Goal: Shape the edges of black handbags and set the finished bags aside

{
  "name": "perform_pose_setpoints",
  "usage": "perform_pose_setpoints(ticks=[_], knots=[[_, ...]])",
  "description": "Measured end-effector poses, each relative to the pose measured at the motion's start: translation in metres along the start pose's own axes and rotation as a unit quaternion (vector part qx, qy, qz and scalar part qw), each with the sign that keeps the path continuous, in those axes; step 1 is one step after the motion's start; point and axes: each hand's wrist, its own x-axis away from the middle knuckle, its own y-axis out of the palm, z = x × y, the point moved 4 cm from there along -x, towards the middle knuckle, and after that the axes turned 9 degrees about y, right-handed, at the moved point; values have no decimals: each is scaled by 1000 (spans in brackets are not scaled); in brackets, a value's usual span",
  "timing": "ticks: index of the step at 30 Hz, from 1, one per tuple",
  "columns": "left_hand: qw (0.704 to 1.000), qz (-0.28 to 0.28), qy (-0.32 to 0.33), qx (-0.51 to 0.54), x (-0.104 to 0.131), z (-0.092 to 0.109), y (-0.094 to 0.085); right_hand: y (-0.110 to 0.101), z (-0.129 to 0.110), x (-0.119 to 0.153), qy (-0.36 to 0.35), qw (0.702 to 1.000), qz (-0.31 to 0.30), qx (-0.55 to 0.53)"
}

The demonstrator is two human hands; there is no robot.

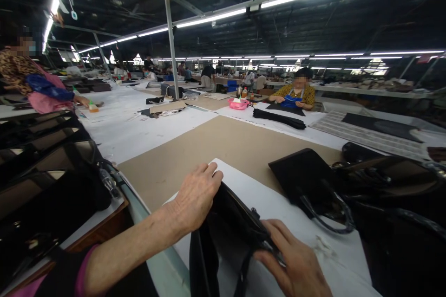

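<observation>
A black handbag (237,213) is held up at the near edge of the table, its mouth partly open toward me. My left hand (200,192) is closed on the bag's far upper corner, fingers curled over the rim. On the near right side, my right hand (292,257) grips the rim between thumb and fingers, by a dark strap. Beneath the bag lies a white sheet (334,236) on brown board (223,141). The bag's lower part runs out of view.
More black bags (393,195) with wrapped handles crowd the right side. Several others stand in a row on a left rack (80,171). Across the table, one co-worker (299,95) sits near a pink basket (238,103); another person (38,79) stands left, reaching toward a glue bottle (93,106).
</observation>
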Motion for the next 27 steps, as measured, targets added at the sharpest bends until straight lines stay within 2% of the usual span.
perform_pose_setpoints(ticks=[4,6,13,21,27], knots=[[988,13,144,53,-6,20,-11,3,-6,-9,78,995,-62,-24],[980,3,179,89,-9,26,-11,1,-7,-13,102,990,-84,-40],[982,-15,151,114,-20,28,-2,-6,-5,-20,133,985,-78,-82],[985,-13,123,123,-24,23,3,-10,-10,-25,159,984,-5,-86],[973,-31,148,171,-23,17,4,-9,-16,-32,148,985,-20,-86]])
